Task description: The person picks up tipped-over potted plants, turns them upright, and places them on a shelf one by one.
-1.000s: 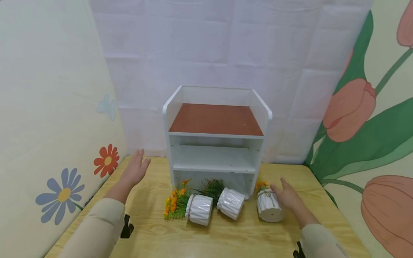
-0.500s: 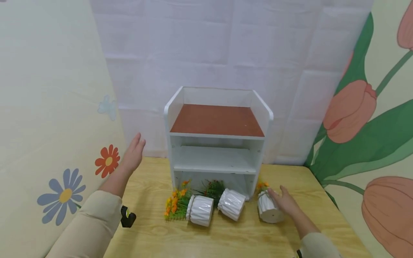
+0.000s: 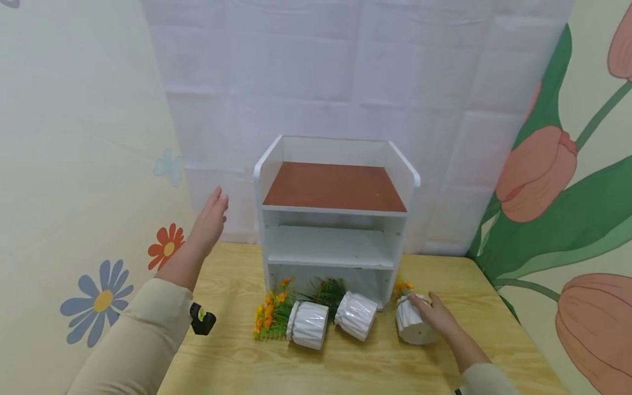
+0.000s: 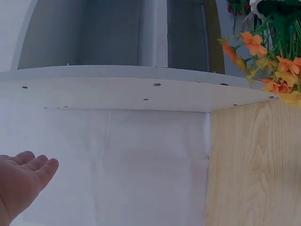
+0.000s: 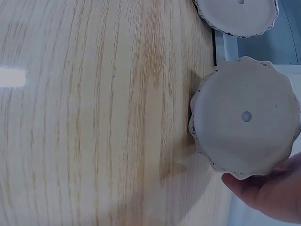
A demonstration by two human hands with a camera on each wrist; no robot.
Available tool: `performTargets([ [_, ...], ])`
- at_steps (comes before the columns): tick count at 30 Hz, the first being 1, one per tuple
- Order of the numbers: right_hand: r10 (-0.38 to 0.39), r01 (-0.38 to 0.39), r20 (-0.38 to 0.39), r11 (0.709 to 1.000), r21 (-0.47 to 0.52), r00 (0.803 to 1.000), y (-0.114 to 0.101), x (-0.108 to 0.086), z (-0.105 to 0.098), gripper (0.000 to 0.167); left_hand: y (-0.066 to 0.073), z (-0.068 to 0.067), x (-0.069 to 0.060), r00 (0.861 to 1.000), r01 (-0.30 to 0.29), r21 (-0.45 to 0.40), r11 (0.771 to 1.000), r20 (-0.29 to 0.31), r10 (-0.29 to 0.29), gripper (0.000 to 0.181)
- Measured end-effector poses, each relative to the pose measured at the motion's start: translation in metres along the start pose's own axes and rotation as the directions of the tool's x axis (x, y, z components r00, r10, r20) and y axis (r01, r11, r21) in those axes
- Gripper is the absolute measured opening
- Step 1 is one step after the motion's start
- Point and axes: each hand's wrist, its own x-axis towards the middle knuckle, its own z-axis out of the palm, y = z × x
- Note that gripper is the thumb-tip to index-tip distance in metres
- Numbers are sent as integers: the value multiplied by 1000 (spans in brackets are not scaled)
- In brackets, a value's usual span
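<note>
While the person's left hand (image 3: 207,227) hovered near nine o'clock of a white, box-shaped wooden shelf unit (image 3: 328,244) with a red-brown top board (image 3: 336,186), its fingers were straight and held close together. At five o'clock of the unit, the right hand (image 3: 440,315) touched the three-o'clock side of a white, pleated, round pot with orange flowers (image 3: 410,323). Its thumb lay against the pot; whether its hidden fingers closed round it could not be told. That pot lay tipped on the pale wood-grain table (image 3: 365,373), its flowers pointing towards twelve, its holed base towards six.

Two similar pots lay tipped on their sides to its left. A shiny white, pleated pot with dark green foliage (image 3: 355,315) lay near six o'clock of the unit, its leaves towards ten. Just beside it, between six and seven, lay a shiny white, pleated pot with yellow-orange blossoms (image 3: 308,325), its blooms towards nine.
</note>
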Motion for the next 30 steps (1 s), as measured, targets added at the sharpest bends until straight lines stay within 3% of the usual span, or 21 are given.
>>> performTargets([
  [8, 51, -52, 6, 998, 27, 999, 3, -2, 3, 101, 21, 8, 11, 1000, -4, -23, 1000, 8, 4, 72],
  [17, 66, -66, 12, 996, 58, 998, 2, -8, 4, 105, 53, 17, 23, 998, -51, -24, 998, 33, 52, 66],
  [27, 87, -88, 26, 995, 48, 996, 5, -8, 7, 107, 69, 25, 34, 997, -60, 11, 998, 44, 60, 69],
  [30, 87, -89, 30, 995, 51, 996, 7, -7, 8, 116, 73, 29, 37, 995, -84, 10, 996, 46, 83, 67],
])
